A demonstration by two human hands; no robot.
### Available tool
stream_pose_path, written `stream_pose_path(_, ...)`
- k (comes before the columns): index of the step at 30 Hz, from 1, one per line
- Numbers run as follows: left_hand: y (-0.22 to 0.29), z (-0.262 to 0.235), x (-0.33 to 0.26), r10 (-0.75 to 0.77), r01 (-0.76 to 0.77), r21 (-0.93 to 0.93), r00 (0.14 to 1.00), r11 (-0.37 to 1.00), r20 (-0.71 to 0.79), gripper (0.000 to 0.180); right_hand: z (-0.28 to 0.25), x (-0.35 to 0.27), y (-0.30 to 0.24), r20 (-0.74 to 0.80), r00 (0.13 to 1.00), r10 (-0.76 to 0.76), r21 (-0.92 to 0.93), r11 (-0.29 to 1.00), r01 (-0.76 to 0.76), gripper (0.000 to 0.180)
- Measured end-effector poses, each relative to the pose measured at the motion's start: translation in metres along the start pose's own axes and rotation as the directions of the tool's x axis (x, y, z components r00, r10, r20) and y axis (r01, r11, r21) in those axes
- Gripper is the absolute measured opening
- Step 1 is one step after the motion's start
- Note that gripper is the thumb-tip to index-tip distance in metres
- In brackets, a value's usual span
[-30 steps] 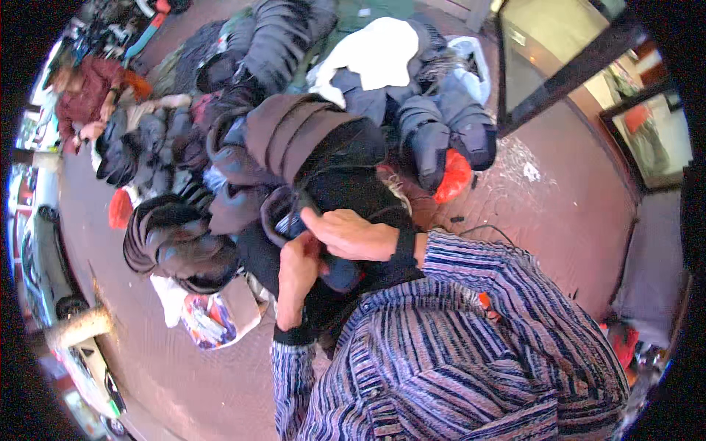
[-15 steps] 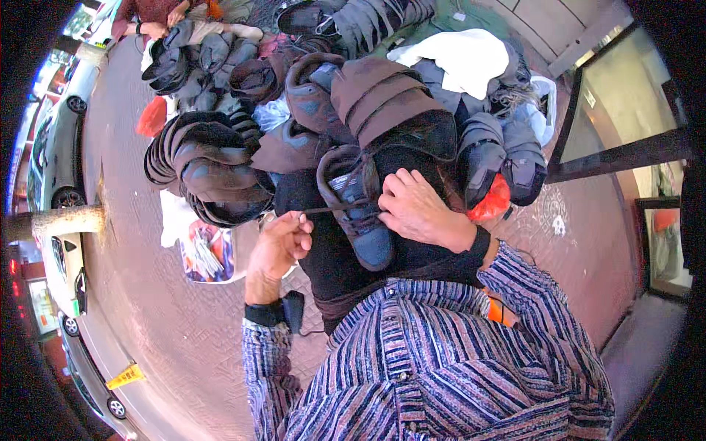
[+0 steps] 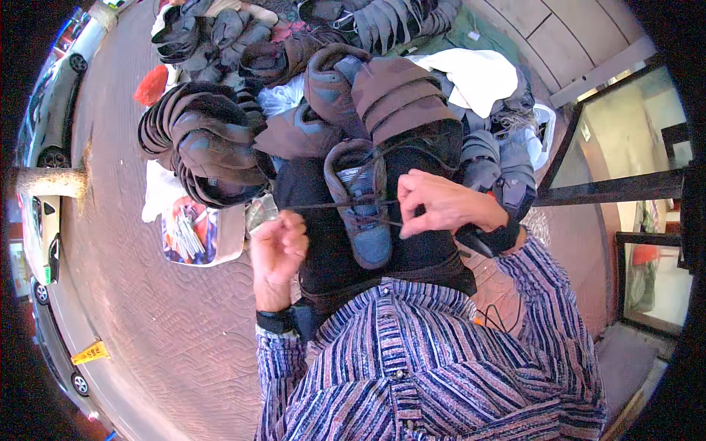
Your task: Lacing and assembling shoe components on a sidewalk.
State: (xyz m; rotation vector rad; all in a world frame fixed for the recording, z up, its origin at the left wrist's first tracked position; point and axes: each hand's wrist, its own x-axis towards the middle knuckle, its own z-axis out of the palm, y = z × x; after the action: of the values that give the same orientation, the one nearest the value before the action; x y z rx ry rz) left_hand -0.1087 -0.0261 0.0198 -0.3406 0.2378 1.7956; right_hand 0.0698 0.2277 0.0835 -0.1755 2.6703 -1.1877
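A dark grey-blue shoe upper (image 3: 370, 246) lies on my black-clad lap, toe toward me, with a dark shoelace (image 3: 323, 206) threaded through its eyelets. The lace runs taut across the upper to my left hand (image 3: 278, 250), whose fingers are closed on it left of the shoe. On the right side of the shoe, my right hand (image 3: 448, 207) is closed too, pinching lace between thumb and fingers. Beyond the shoe, a stack of brown upper pieces (image 3: 401, 99) rests on my knees, beside another brown-and-blue upper (image 3: 334, 84).
To the left stands a curved stack of dark uppers (image 3: 209, 158), above a printed box (image 3: 228, 239) holding thin pale strips. More grey uppers (image 3: 482, 162) lie at right. A white cloth (image 3: 478, 77) covers part of the far pile. A glass-paned frame (image 3: 618, 140) borders the right side.
My right hand has moved off the eyelets to the right with lace in its fingers. My left hand has shifted slightly left. Another person's hands at the far left have left the view.
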Motion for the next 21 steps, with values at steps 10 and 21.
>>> stream_pose_path(10,0.041,0.004,-0.047,0.331,-0.334,0.049,0.942,0.941,0.051,0.013,0.013,-0.016,0.015,-0.207,0.968,0.139,0.587,0.809,0.009,0.011)
stream_pose_path(21,0.063,0.014,-0.065,0.440,-0.440,-0.092,0.898,0.893,-0.016,0.011,0.015,-0.009,0.024,0.013,0.999,0.053,0.211,0.976,-0.055,0.016)
